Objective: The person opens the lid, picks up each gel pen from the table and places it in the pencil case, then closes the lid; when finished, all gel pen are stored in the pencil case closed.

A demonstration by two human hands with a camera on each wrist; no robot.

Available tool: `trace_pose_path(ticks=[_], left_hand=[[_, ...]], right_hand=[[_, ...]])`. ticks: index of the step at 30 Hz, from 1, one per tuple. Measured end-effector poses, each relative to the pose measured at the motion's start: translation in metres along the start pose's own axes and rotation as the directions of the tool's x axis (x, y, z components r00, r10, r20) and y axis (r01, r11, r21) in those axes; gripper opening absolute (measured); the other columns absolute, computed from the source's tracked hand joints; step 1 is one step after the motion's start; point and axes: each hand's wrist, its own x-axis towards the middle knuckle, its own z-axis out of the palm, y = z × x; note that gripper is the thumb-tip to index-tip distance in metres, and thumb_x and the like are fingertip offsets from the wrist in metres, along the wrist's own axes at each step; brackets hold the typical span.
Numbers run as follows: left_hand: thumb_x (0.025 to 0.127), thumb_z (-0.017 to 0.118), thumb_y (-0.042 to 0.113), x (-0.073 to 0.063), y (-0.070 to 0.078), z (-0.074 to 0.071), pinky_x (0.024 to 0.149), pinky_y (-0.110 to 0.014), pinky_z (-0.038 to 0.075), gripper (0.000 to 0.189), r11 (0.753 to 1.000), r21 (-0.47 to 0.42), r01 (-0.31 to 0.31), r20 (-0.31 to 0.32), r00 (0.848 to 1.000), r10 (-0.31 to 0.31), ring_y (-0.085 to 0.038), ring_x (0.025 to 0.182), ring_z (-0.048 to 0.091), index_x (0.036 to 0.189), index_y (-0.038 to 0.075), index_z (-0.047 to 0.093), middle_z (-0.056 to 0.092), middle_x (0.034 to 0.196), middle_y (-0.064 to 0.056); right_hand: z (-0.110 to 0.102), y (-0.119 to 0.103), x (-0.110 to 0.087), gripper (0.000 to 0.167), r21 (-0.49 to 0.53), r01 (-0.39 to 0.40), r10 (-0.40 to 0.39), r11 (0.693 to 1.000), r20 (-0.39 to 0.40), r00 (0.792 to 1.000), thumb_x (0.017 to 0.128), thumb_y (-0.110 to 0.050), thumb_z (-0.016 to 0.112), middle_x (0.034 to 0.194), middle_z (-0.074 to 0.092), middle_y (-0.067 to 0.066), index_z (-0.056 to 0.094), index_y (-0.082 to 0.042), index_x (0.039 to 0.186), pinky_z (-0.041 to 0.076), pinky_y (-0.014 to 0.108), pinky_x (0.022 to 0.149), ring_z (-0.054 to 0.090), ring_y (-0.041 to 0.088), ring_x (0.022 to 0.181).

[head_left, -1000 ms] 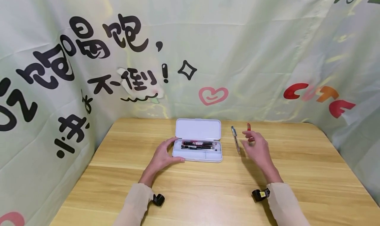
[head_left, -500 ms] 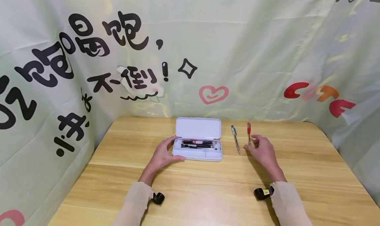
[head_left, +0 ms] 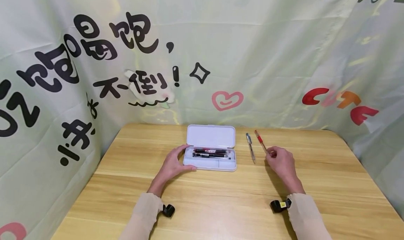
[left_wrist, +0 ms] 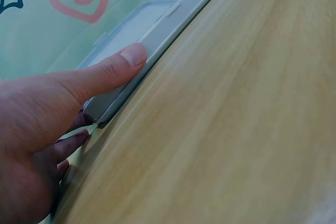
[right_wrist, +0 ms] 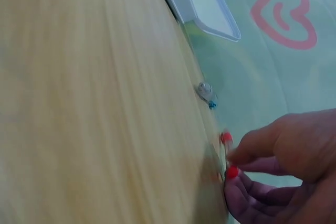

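Note:
An open white pencil case [head_left: 200, 165] lies on the table, its lid [head_left: 210, 136] tipped back. Several dark pens [head_left: 209, 156] lie in its rear compartment. My left hand [head_left: 173, 164] grips the case's left end; in the left wrist view the thumb [left_wrist: 134, 54] presses its front wall and the other fingers reach behind the corner. Right of the case, my right hand [head_left: 282, 163] pinches the near end of a red-capped pen [head_left: 260, 139], which slants away to the left. Between case and red pen lies a clear pen with a blue end [head_left: 250, 147], touched by neither hand.
The wooden table [head_left: 221, 201] extends in front of both hands and out to the sides. A printed cloth curtain [head_left: 268, 57] hangs right behind the table's back edge and along its sides. A small black camera sits at each wrist.
My right hand came down and back toward me and took hold of the red pen. The pen's far end has swung left. My left hand stays on the case.

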Motion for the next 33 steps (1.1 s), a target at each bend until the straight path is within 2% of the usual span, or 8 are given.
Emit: trace_pose_path(ticks=[4,9,15,20,27,33], left_hand=[[0.063,0.099,0.045,0.001,0.0,0.0,0.113,-0.06,0.035,0.102,1.0,-0.001,0.008,0.003,1.0,-0.008,-0.037,0.138,0.045,0.151,0.022,0.051,0.05,0.152,-0.013],[0.062,0.099,0.045,0.001,-0.001,0.0,0.114,-0.059,0.035,0.102,1.0,-0.002,0.006,0.003,1.0,-0.006,-0.036,0.139,0.044,0.15,0.023,0.052,0.05,0.152,-0.012],[0.062,0.099,0.045,0.001,-0.002,0.0,0.114,-0.06,0.035,0.101,1.0,0.001,0.005,0.003,1.0,-0.005,-0.037,0.138,0.045,0.149,0.022,0.053,0.051,0.152,-0.012],[0.062,0.099,0.046,0.001,-0.002,0.0,0.113,-0.06,0.035,0.102,1.0,0.003,0.007,0.008,1.0,-0.007,-0.036,0.138,0.046,0.15,0.024,0.053,0.051,0.152,-0.011],[0.061,0.099,0.045,0.0,0.0,-0.001,0.113,-0.061,0.035,0.102,1.0,-0.003,0.001,0.001,1.0,-0.001,-0.038,0.138,0.045,0.149,0.022,0.053,0.051,0.151,-0.013],[0.062,0.099,0.045,0.0,-0.001,0.0,0.114,-0.06,0.034,0.101,1.0,-0.01,0.002,-0.002,1.0,-0.002,-0.037,0.139,0.045,0.149,0.022,0.053,0.051,0.151,-0.013]], right_hand=[[-0.002,-0.005,0.0,0.024,0.036,0.003,-0.003,0.999,-0.016,1.0,0.096,-0.006,0.065,0.091,0.073,0.016,0.073,0.005,0.116,0.046,0.03,0.055,0.063,0.023,0.072],[0.0,-0.014,0.0,0.022,0.107,0.053,-0.048,0.993,-0.041,0.998,0.098,-0.005,0.065,0.095,0.072,0.016,0.073,0.002,0.117,0.049,0.028,0.058,0.065,0.027,0.08],[0.015,-0.025,-0.001,0.019,0.203,0.14,-0.128,0.969,-0.071,0.989,0.098,-0.003,0.068,0.101,0.073,0.015,0.075,-0.001,0.115,0.056,0.025,0.071,0.068,0.028,0.091],[0.027,-0.038,-0.004,0.016,0.251,0.216,-0.195,0.944,-0.106,0.975,0.095,-0.001,0.072,0.099,0.074,0.012,0.076,-0.003,0.11,0.056,0.023,0.07,0.067,0.026,0.09],[0.042,-0.056,-0.007,0.014,0.267,0.294,-0.276,0.918,-0.103,0.956,0.091,0.002,0.075,0.094,0.074,0.008,0.078,-0.003,0.104,0.055,0.025,0.067,0.066,0.023,0.085],[0.051,-0.071,-0.008,0.014,0.272,0.287,-0.283,0.919,-0.056,0.958,0.09,0.003,0.076,0.096,0.074,0.004,0.079,-0.006,0.1,0.054,0.032,0.071,0.065,0.02,0.087]])
